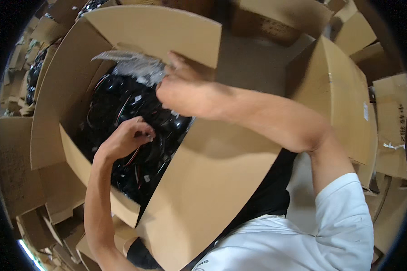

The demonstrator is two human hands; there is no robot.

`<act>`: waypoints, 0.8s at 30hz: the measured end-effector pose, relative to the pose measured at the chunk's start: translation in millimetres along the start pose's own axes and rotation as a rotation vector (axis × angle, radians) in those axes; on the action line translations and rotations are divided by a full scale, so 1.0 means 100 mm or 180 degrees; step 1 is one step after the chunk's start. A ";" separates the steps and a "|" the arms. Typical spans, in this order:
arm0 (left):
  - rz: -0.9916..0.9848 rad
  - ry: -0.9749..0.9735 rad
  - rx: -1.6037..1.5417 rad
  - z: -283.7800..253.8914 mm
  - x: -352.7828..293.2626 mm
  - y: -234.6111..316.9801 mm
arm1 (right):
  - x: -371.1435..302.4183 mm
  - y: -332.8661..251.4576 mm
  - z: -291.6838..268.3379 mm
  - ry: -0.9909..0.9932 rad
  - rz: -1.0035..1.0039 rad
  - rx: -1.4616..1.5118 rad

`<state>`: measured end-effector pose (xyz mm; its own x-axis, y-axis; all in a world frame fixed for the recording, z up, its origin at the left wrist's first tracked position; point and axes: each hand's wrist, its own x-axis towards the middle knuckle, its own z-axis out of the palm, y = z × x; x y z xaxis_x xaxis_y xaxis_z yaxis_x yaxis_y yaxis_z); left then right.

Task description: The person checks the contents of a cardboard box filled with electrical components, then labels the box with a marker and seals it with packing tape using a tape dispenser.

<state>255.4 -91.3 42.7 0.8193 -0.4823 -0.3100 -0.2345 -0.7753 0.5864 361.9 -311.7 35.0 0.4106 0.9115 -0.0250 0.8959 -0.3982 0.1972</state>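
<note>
Head view: person leaning over open cardboard box (77,67), both arms reaching inside. Left hand (124,137) curling fingers around thin wires of black cable bundles (135,113) filling box bottom; grip looking closed on strand. Right hand (181,88) pinching crinkled clear plastic wrap (135,63) near far flap, fingers bunched shut on it. Large flap (212,180) leaning inward at near right. Judgement: peeling plastic slowly upward while left hand is steadying wires should be avoiding snagging; keeping flap pushed aside helping access. More cardboard boxes (348,90) standing around.
</note>
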 end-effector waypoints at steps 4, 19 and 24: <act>-0.0314 -0.0099 -0.0288 -0.01 0.01 0.04 | -0.01 0.01 0.01 -0.0179 -0.0031 -0.0100; -0.0116 -0.0433 0.0124 -0.03 0.12 -0.04 | -0.04 0.04 -0.02 -0.0162 0.0125 0.0029; -0.0788 -0.0038 -0.0690 0.00 0.06 0.11 | -0.04 0.05 -0.04 -0.0195 0.0017 0.0212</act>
<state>258.3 -102.5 47.0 0.8310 -0.2958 -0.4711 0.0890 -0.7653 0.6375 364.2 -317.3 40.3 0.4232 0.9021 -0.0844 0.9021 -0.4109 0.1319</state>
